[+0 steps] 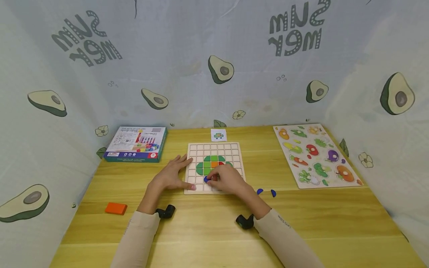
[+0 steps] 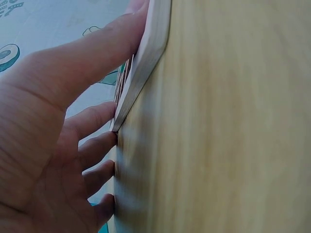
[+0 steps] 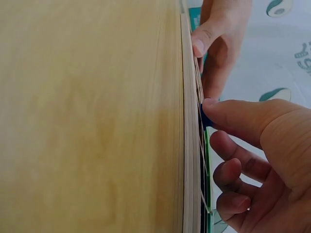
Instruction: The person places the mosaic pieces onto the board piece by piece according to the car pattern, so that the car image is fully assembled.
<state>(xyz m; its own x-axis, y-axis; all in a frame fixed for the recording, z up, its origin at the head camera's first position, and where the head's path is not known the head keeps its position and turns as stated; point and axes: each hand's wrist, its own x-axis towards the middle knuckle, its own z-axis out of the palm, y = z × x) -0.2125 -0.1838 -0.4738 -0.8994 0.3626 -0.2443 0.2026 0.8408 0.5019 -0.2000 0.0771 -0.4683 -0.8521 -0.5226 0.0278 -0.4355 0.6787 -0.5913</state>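
A wooden grid board (image 1: pixel 197 147) lies on the table, with green, orange and red pieces forming a rounded shape in its squares. My left hand (image 1: pixel 171 173) is spread at the board's left side, thumb over the front corner; in the left wrist view its thumb (image 2: pixel 92 63) presses on the board's face. Low on the grid, my right hand (image 1: pixel 228 178) holds a small blue piece (image 1: pixel 206 179) at its fingertips. In the right wrist view the thumb is on this blue piece (image 3: pixel 206 116), whose outline is partly hidden, and the other fingers are curled.
Two blue half-round pieces (image 1: pixel 260 191) lie right of the board. A pattern card (image 1: pixel 218 135) sits behind it. An orange block (image 1: pixel 116 208) is at front left, a boxed set (image 1: pixel 135 144) at back left, and a vegetable puzzle board (image 1: pixel 316 156) at right.
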